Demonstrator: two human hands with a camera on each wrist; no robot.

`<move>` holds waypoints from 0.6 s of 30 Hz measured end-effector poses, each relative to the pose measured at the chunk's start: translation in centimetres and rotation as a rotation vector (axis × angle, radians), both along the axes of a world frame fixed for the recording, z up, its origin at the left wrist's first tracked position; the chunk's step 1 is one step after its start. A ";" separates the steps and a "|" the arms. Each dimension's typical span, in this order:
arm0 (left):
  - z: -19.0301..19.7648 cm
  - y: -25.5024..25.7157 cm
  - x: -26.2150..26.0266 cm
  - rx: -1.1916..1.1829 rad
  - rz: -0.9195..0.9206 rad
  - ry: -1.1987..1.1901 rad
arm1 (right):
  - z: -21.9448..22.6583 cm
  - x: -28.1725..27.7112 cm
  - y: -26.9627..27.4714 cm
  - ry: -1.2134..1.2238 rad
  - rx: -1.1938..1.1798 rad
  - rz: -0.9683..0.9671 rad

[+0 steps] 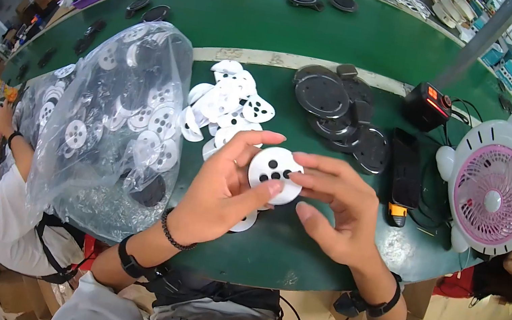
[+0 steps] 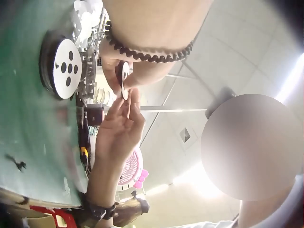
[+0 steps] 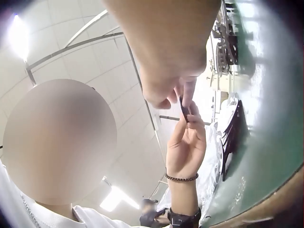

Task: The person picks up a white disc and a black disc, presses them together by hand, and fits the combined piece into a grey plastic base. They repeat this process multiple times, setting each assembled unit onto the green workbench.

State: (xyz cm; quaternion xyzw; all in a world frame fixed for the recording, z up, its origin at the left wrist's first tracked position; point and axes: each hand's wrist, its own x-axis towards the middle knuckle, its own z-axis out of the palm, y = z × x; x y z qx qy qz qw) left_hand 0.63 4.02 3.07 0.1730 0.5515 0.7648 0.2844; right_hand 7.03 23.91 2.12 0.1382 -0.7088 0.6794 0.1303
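Note:
A round white disc [image 1: 272, 194] with several black spots is held above the green table. The left hand [image 1: 221, 185] pinches it, thumb on its face and fingers behind. The right hand's [image 1: 346, 210] fingertips touch the disc's right edge, its thumb apart below. In the left wrist view the disc [image 2: 125, 78] shows nearly edge-on between the left hand [image 2: 114, 71] and the right hand [image 2: 121, 128]. From the right wrist view, the disc's dark back [image 3: 184, 111] shows between the hands. Below the hands, another white disc [image 1: 245, 223] is partly hidden; the left wrist view shows it [image 2: 67, 69] over a dark round piece.
Loose white discs [image 1: 225, 103] lie behind the hands, beside a clear plastic bag [image 1: 129, 62] of more discs. Black round parts [image 1: 322, 93], a phone [image 1: 405, 166], a black box device [image 1: 428, 107] and a pink-and-white fan [image 1: 495, 185] stand to the right. Another person [image 1: 5, 184] sits at left.

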 end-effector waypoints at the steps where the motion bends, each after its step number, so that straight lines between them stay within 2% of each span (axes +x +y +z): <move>1: 0.0 0.0 -0.3 -0.029 0.001 0.035 | 0.0 0.1 0.1 -0.047 -0.059 -0.023; 2: -0.1 -0.1 -0.5 -0.059 0.006 0.070 | 0.2 0.0 0.2 -0.059 -0.058 -0.028; 4: -0.7 -0.4 -0.5 -0.082 -0.010 0.108 | 0.1 -0.3 0.4 -0.299 -0.321 0.023; 8: -1.4 -0.7 -0.1 -0.027 -0.012 0.150 | -0.9 -0.5 0.6 -0.356 -0.362 0.169; 11: -1.3 -0.8 0.4 -0.032 -0.049 -0.010 | -1.0 -0.3 0.3 -0.379 -0.415 0.222; 14: -1.6 -1.4 0.1 -0.090 -0.135 0.006 | -1.0 -0.1 0.4 -0.397 -0.403 0.225; 18: -2.0 -1.3 0.1 -0.067 -0.126 -0.015 | -1.2 -0.1 0.4 -0.383 -0.419 0.241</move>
